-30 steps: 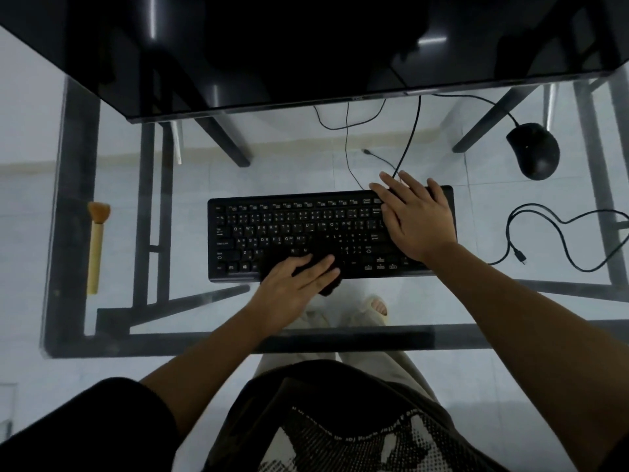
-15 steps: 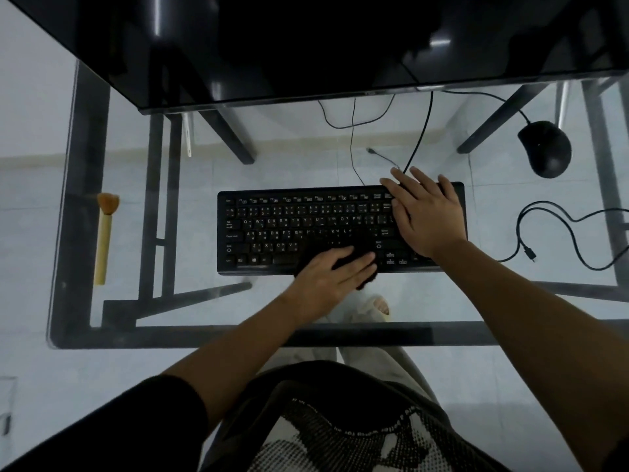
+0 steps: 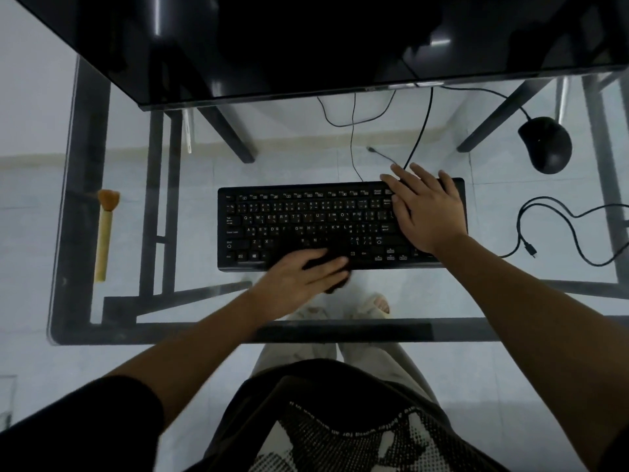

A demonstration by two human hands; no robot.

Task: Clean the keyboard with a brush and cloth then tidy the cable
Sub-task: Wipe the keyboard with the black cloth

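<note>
— Two hands first, as we list them. Item: left hand (image 3: pixel 299 281), at the near edge of the keyboard (image 3: pixel 306 219), about midway along.
— We enter it as flat, fingers stretched, pressing a dark cloth (image 3: pixel 335 284) against the keyboard's bottom rows. The hand is blurred, so we say no more of its thumb.
— Item: right hand (image 3: pixel 429 212).
— Spread open, palm down on the keyboard's right end, fingertips over its far edge. It holds nothing; we judge that it steadies the board.
— Item: brush (image 3: pixel 103 233).
— Wooden handle, orange bristles, lying well to the keyboard's left, bristle end farther from us. No hand is near it. We take the brushing as finished or skipped; the keys do not tell us which.
— Item: loose cable (image 3: pixel 558 229).
— Well right of the keyboard, sprawled in open loops, plug end free. Not yet tidied.
— Other stock?
— Mouse (image 3: pixel 546 144) beyond the keyboard's far right corner. Monitor (image 3: pixel 306 46) behind the keyboard. Thin cords (image 3: pixel 353 137) run from behind the keyboard toward the monitor. Glass desk (image 3: pixel 204 332) beneath the keyboard.
— Progress, then?
— Our judgement: the cloth stage is under way, with the near rows being wiped. Left on the ledger: any rows unwiped, setting the cloth down, then gathering the cable.
</note>
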